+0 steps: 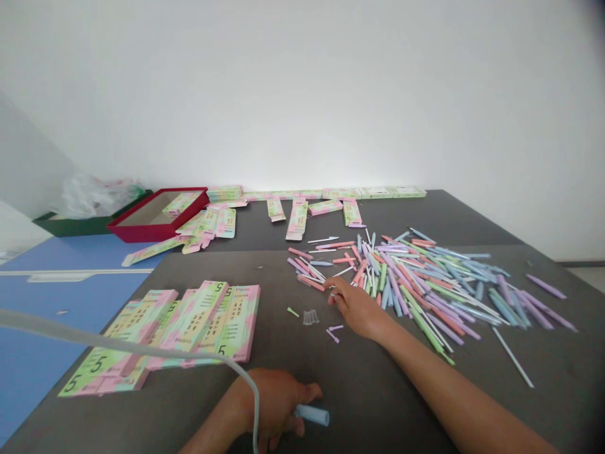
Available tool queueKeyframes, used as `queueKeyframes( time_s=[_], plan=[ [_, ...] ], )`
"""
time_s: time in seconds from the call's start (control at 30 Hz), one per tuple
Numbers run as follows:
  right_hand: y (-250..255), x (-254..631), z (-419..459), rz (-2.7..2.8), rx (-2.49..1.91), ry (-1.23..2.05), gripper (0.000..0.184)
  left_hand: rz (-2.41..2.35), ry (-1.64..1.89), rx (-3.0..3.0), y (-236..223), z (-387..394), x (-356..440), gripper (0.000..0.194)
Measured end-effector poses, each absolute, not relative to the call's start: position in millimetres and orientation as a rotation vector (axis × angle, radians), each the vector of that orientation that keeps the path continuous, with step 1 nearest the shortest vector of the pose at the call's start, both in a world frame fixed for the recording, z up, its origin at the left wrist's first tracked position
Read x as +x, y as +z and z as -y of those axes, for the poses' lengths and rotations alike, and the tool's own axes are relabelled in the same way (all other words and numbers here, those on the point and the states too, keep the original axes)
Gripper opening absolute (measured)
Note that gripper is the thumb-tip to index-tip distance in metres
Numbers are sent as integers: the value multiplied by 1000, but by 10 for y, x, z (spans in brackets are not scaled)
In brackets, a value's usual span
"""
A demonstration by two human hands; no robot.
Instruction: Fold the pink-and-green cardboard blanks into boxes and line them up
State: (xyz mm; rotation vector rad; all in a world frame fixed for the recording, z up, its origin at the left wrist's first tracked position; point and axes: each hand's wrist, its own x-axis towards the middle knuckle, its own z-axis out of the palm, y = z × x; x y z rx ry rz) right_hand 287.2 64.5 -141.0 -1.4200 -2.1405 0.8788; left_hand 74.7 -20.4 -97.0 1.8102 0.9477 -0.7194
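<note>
My curled left hand (pixel 276 403) grips a pale blue pen barrel (pixel 312 415) clear of the table, while my loosely bunched right hand (pixel 357 309) rests against the pastel pen pile (pixel 416 284).

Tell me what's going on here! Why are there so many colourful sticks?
A person is working at a dark table. Their left hand holds a pale blue tube. Their right hand reaches to the edge of a big pile of pastel sticks. Flat pink-and-green cardboard packs lie stacked to the left, and a red box sits farther back.
</note>
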Motion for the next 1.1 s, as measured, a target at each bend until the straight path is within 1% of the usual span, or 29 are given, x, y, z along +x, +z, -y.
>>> queueKeyframes(
  time_s=[0.13,0.3,0.5,0.6,0.67,0.83,0.93,1.0,1.1],
  plan=[
    [-1432,2896,-671,2074,-1394,938,34,-908,-672,1883,-1005,205,714,48],
    [-1456,2932,-714,1992,-1405,1032,28,-913,-695,1884,-992,197,723,45],
    [-1389,2910,-650,2045,-1392,940,23,-933,-689,1821,-969,193,734,53],
    [-1369,2903,-614,2088,-1392,859,18,-926,-672,1823,-998,192,722,52],
    [-1369,2908,-611,2116,-1350,874,15,-927,-665,1858,-1012,192,719,50],
    [-1367,2934,-646,2108,-1253,1036,10,-942,-677,1858,-1010,193,724,49],
    [-1370,2952,-657,2005,-1193,1285,17,-934,-665,1854,-999,194,721,55],
    [-1379,2964,-658,1950,-1126,1424,22,-939,-667,1836,-994,197,721,55],
    [-1390,2978,-653,1971,-1071,1476,23,-950,-667,1838,-997,203,725,52]
  ],
)
